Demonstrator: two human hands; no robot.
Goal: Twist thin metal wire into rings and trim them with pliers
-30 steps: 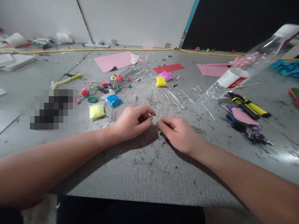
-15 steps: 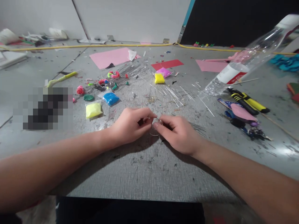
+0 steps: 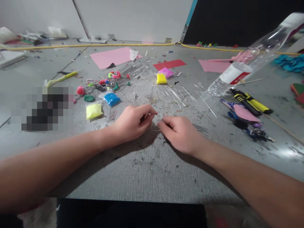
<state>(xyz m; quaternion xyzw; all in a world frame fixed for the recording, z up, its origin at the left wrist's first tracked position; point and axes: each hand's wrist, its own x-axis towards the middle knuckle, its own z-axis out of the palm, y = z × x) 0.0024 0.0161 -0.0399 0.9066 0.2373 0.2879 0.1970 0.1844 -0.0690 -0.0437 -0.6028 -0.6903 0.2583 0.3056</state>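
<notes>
A thin metal wire [image 3: 159, 116] spans the small gap between my two hands, with a curved piece bowing out just below. My left hand [image 3: 134, 123] is closed, its thumb and forefinger pinching one end of the wire. On the other side, my right hand [image 3: 182, 133] grips the wire between thumb and bent fingers, which hide part of it. Dark thin wires [image 3: 200, 128] lie on the table beside my right hand. Left of my left hand are a pale yellow clay packet [image 3: 94, 111] and a blue clay packet [image 3: 111, 99].
A clear plastic bottle [image 3: 235, 74] leans at right, near yellow-black pliers [image 3: 255, 103]. Loose straight wires [image 3: 175, 96] lie ahead, below yellow [image 3: 161, 79] and purple [image 3: 166, 72] packets. Pink paper [image 3: 111, 57] and red paper [image 3: 169, 65] are farther back. A yellow cord [image 3: 95, 46] crosses the rear.
My hands have drawn slightly apart, and more of the wire shows between the fingertips. Both hands still hold it.
</notes>
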